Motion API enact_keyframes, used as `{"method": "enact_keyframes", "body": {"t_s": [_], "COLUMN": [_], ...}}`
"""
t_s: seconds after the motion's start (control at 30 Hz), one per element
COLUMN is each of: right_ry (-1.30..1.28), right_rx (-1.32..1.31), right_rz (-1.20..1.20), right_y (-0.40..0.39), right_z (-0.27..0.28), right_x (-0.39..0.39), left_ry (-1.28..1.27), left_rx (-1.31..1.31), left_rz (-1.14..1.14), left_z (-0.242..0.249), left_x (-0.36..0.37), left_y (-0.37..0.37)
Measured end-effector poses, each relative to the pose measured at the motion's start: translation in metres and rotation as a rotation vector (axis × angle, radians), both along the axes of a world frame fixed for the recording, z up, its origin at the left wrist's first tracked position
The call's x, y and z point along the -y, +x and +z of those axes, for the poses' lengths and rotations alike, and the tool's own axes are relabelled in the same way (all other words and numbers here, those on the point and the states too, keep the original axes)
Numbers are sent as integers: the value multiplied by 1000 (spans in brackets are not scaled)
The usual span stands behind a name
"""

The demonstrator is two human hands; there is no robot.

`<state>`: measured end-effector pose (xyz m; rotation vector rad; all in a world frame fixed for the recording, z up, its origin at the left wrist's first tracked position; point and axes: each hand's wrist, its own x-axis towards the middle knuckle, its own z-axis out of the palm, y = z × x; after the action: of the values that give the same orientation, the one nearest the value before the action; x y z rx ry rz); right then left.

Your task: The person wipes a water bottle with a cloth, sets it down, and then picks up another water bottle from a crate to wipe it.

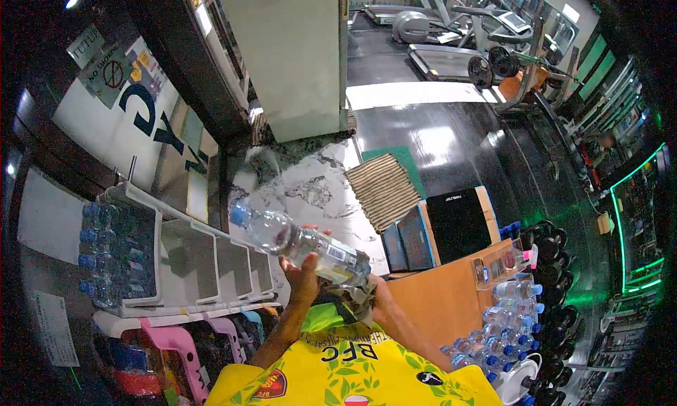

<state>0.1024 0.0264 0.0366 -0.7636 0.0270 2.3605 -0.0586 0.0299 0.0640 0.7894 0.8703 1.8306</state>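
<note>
A clear plastic water bottle (310, 247) with a blue cap lies tilted in front of my chest, its cap pointing up and left. My left hand (303, 275) is closed around the bottle's middle, the thumb on the near side and fingertips showing beyond it. At the bottle's base, my right hand (379, 300) grips a crumpled grey-brown cloth (360, 302) pressed against the plastic. The cloth hides part of the right fingers. A label with a barcode shows on the bottle's lower half.
To the left, a white rack (189, 258) holds several bottles (106, 254) in its end compartment, above pink-framed bins (173, 349). At right, many bottles (504, 328) stand on a wooden counter (430, 293). Beyond are a ribbed mat (383, 191), a white door (289, 60) and treadmills (444, 60).
</note>
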Motion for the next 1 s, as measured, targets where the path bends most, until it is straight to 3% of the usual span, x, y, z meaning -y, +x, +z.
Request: {"method": "enact_keyframes", "body": {"t_s": [0.07, 0.13, 0.17, 0.27, 0.33, 0.43, 0.6, 0.63, 0.67, 0.73, 0.77, 0.8, 0.83, 0.87, 0.9, 0.93, 1.0], "right_ry": [-169, -208, -199, -277, -367, -315, -132, 107, 2, 479, 766, 1054, 1736, 1928, 1899, 1874, 1751], "right_rx": [-281, -242, -258, -193, -107, -234, -234, -311, 132, 691, 764, 830, 1198, 1363, 1351, 1334, 1275], "right_rz": [46, 16, 12, -26, -55, -5, -124, -233, -322, -422, -350, -269, -188, 35, -42, -121, -137], "right_y": [7, 5, 4, -4, -4, 7, 37, 45, 40, 31, 29, 27, 22, 17, 12, 9, 8], "right_z": [16, -2, -8, -10, -1, 3, 29, 20, 44, 53, 39, 25, 72, 76, 70, 65, 65], "right_x": [3, 5, 7, 10, 12, 13, 9, 10, 6, 22, 22, 21, 13, 13, 17, 18, 19], "left_ry": [-32, 75, 75, 70, 81, 140, 136, 125, 122, -85, -235, -233, -400, -567, -332, -329, -207], "left_rx": [-61, -309, -310, -707, -728, -643, -798, -825, -826, -280, -237, -239, -452, -667, -255, -257, -1430], "left_rz": [6, 108, 105, 88, 79, 80, 201, 221, 220, 365, 278, 274, 368, 460, 173, 176, 262], "left_z": [-12, -13, -14, -13, -15, -16, -31, -32, -29, -14, -5, -34, -89, -119, -58, -45, -34], "left_x": [1, 2, 5, 12, 12, 10, 14, 17, 17, 14, 16, 17, 20, 23, 27, 32, 41], "left_y": [-3, 2, 2, 0, 1, 2, -8, -10, -3, 17, 15, 12, 8, 6, 7, 4, -2]}}
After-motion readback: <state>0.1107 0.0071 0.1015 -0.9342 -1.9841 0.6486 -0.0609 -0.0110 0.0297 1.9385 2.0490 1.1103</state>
